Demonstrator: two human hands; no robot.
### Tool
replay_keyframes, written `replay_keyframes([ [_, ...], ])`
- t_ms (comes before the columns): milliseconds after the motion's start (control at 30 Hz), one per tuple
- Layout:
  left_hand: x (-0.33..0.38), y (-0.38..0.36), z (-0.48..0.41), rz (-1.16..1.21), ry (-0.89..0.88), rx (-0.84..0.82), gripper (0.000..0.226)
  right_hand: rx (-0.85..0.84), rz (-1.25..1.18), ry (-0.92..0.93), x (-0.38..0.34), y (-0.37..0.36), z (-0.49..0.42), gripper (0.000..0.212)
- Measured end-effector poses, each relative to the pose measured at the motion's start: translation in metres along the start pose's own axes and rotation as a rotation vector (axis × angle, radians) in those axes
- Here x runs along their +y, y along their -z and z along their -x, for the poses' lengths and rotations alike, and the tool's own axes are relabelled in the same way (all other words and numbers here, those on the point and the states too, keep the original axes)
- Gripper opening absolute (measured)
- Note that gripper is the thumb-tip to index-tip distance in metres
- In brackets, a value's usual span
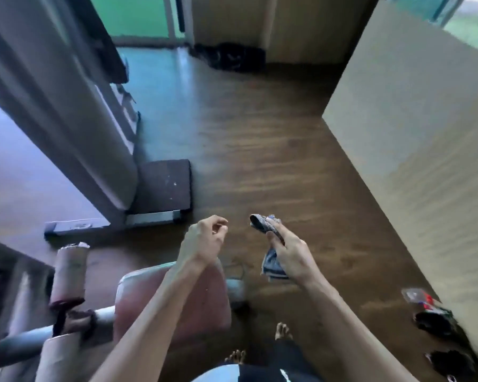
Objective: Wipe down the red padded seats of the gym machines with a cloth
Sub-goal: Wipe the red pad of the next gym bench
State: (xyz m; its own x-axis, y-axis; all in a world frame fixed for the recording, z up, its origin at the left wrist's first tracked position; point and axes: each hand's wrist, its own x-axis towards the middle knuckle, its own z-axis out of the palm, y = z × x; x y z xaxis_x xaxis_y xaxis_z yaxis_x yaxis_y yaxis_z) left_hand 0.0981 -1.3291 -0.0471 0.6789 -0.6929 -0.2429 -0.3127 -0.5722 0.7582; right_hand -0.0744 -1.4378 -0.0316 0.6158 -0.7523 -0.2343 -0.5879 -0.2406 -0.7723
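A faded red padded seat [149,299] sits low at the bottom left, partly hidden by my left forearm. My right hand [287,252] grips a folded blue-grey patterned cloth [262,223] in the air, to the right of the seat; the cloth's ends stick out above and below my fingers. My left hand [204,238] hovers above the seat's far edge with its fingers loosely curled and nothing in it. The picture is blurred.
A grey machine column [66,106] with a dark base plate [163,186] stands at the left. Worn padded rollers [69,274] lie beside the seat. A tan panel [414,133] stands at the right, with dark items and a small packet [425,299] at its foot. My bare feet [282,332] are on the wood floor.
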Motion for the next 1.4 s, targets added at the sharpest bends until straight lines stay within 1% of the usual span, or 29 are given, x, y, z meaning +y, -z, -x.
replay_keyframes([
  [200, -0.047, 0.028, -0.025, 0.074, 0.342, 0.314, 0.019, -0.408, 0.105, 0.236, -0.041, -0.047, -0.111, 0.039],
  [367, -0.069, 0.019, -0.021, 0.161, 0.613, 0.601, 0.021, -0.787, 0.3, 0.486, -0.058, -0.1, -0.179, 0.039],
  [433, -0.073, 0.002, -0.015, 0.217, 0.739, 0.727, 0.021, -0.941, 0.357, 0.582, -0.06, -0.116, -0.199, 0.039],
  [533, -0.069, -0.038, -0.004, 0.383, 0.915, 0.923, 0.026, -1.139, 0.423, 0.687, -0.054, -0.128, -0.22, 0.038],
  [600, -0.058, -0.069, -0.001, 0.465, 1.044, 0.977, 0.019, -1.216, 0.473, 0.731, -0.043, -0.135, -0.233, 0.039],
  [667, -0.05, -0.099, 0.001, 0.528, 1.136, 1.022, 0.019, -1.285, 0.522, 0.748, -0.027, -0.145, -0.242, 0.039],
  [733, -0.055, -0.132, -0.001, 0.568, 1.191, 1.058, 0.022, -1.322, 0.595, 0.79, -0.004, -0.16, -0.252, 0.039],
  [833, -0.084, -0.187, -0.01, 0.635, 1.274, 1.056, 0.022, -1.363, 0.75, 0.828, 0.045, -0.187, -0.271, 0.04],
  [900, -0.114, -0.23, -0.023, 0.669, 1.279, 1.073, 0.024, -1.348, 0.833, 0.845, 0.09, -0.209, -0.286, 0.041],
  [933, -0.131, -0.252, -0.031, 0.657, 1.271, 1.076, 0.029, -1.336, 0.864, 0.854, 0.115, -0.221, -0.293, 0.042],
  [1000, -0.164, -0.292, -0.049, 0.561, 1.264, 1.075, 0.034, -1.307, 0.914, 0.869, 0.164, -0.242, -0.306, 0.044],
  [1067, -0.192, -0.322, -0.065, 0.398, 1.24, 1.092, 0.031, -1.292, 0.933, 0.886, 0.207, -0.262, -0.317, 0.046],
  [1133, -0.22, -0.342, -0.081, 0.236, 1.167, 1.145, 0.03, -1.256, 0.901, 0.919, 0.239, -0.279, -0.327, 0.047],
  [1200, -0.246, -0.358, -0.093, 0.135, 1.108, 1.198, 0.031, -1.221, 0.83, 0.975, 0.263, -0.294, -0.334, 0.048],
  [1267, -0.271, -0.364, -0.101, 0.043, 1.085, 1.226, 0.03, -1.18, 0.766, 1.014, 0.278, -0.306, -0.341, 0.048],
  [1300, -0.283, -0.363, -0.104, 0.005, 1.074, 1.233, 0.029, -1.155, 0.745, 1.048, 0.284, -0.31, -0.344, 0.048],
  [1400, -0.309, -0.371, -0.114, -0.13, 1.085, 1.233, 0.031, -1.04, 0.729, 1.251, 0.298, -0.321, -0.35, 0.051],
])
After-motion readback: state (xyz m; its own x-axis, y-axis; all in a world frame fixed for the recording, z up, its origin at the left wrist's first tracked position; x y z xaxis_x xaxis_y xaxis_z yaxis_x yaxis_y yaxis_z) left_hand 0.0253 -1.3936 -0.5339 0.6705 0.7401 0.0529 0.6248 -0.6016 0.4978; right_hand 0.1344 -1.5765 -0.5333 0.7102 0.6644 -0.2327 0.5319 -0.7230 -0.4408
